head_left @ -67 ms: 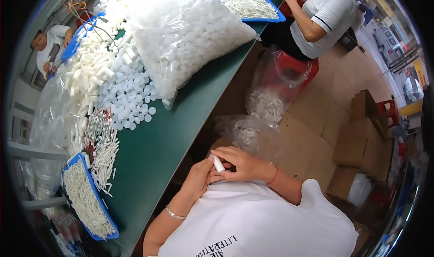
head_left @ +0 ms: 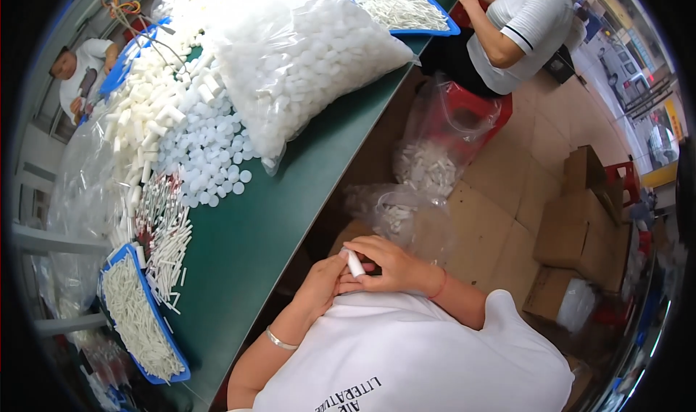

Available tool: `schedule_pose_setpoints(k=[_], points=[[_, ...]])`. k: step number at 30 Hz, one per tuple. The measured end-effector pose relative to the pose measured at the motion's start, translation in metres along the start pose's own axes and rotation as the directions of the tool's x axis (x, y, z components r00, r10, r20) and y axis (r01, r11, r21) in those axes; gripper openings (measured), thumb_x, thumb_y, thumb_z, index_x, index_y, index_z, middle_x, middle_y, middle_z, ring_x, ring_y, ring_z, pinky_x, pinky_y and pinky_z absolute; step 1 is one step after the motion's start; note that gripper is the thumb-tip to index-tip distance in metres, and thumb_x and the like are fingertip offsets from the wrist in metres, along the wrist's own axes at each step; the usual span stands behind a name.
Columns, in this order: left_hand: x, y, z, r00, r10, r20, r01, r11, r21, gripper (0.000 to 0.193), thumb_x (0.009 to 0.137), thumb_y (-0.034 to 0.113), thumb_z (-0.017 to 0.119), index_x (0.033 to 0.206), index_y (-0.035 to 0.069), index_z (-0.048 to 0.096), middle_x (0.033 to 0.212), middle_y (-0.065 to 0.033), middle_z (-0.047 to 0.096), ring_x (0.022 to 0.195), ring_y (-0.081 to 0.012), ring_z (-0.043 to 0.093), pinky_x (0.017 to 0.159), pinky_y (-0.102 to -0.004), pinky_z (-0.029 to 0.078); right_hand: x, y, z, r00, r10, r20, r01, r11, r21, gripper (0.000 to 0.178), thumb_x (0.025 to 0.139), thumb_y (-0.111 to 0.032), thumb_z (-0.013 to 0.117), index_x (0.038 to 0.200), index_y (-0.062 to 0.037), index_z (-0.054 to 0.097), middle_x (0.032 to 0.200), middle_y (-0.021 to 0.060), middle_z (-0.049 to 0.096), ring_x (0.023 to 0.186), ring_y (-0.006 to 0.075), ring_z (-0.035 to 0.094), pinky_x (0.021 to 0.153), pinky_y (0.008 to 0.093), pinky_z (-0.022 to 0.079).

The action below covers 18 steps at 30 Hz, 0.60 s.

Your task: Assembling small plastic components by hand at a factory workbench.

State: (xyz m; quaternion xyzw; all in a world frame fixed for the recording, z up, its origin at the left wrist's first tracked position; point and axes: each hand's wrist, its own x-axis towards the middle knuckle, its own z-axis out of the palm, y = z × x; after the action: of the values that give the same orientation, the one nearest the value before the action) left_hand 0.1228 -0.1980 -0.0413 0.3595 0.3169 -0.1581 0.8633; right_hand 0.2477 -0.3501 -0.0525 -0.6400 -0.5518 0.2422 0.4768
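A short white plastic tube (head_left: 354, 264) is held between my two hands in front of my shirt, just off the table edge. My left hand (head_left: 322, 280) closes on it from the left, fingertips at its upper end and beneath it. From the right, my right hand (head_left: 394, 264) curls its fingers over the tube and supports its lower end. On the green table lie a heap of translucent round caps (head_left: 210, 151), a pile of larger white tubes (head_left: 148, 118) and thin white sticks with red and silver parts (head_left: 165, 223).
A large clear bag (head_left: 304, 64) of white pieces rests on the table (head_left: 246, 245). Blue trays (head_left: 181, 377) hold thin white sticks. Bags of white pieces (head_left: 428, 169) hang by a red stool (head_left: 500, 114). Cardboard boxes (head_left: 576, 227) stand right. Two people sit at the table.
Both hands and the white tube have shifted very slightly to the right. The grip looks the same.
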Motion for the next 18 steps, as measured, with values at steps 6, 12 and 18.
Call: schedule_pose_setpoints(k=[6,12,18], points=[[-0.024,0.009,0.004,0.925,0.379,0.007,-0.329,0.793,0.512,0.042,0.099,0.032,0.052,0.123,-0.002,0.057,0.104,-0.0119,0.067,0.088,-0.0146,0.064,0.081,-0.0283,0.051,-0.037,0.042,-0.011,0.879,0.427,-0.213,-0.430,0.902,0.034,0.051,0.079,-0.013,0.068,0.126,0.0013,0.055,0.123,0.0179,0.061,0.105,0.0244,0.063,0.092,0.0342,0.049],[-0.101,0.079,-0.062,0.222,0.961,-0.163,-0.359,0.237,0.903,0.014,0.089,0.012,0.062,0.098,0.002,0.067,0.091,-0.0130,0.066,0.081,-0.0260,0.064,0.074,-0.0336,0.051,-0.045,0.066,-0.056,0.921,0.263,-0.288,-0.363,0.848,-0.387,0.052,0.076,-0.009,0.073,0.125,-0.0007,0.057,0.133,0.0165,0.053,0.111,0.0314,0.059,0.093,0.0364,0.049],[-0.125,0.098,-0.190,0.036,0.996,0.080,0.329,-0.087,0.940,0.054,0.085,0.034,0.067,0.122,-0.003,0.053,0.125,-0.0256,0.053,0.117,-0.0420,0.048,0.103,-0.0491,0.035,0.107,-0.064,-0.013,0.992,-0.084,-0.099,0.070,0.988,-0.136,0.041,0.078,-0.004,0.067,0.118,-0.0010,0.061,0.120,0.0137,0.059,0.098,0.0214,0.061,0.085,0.0320,0.049]])
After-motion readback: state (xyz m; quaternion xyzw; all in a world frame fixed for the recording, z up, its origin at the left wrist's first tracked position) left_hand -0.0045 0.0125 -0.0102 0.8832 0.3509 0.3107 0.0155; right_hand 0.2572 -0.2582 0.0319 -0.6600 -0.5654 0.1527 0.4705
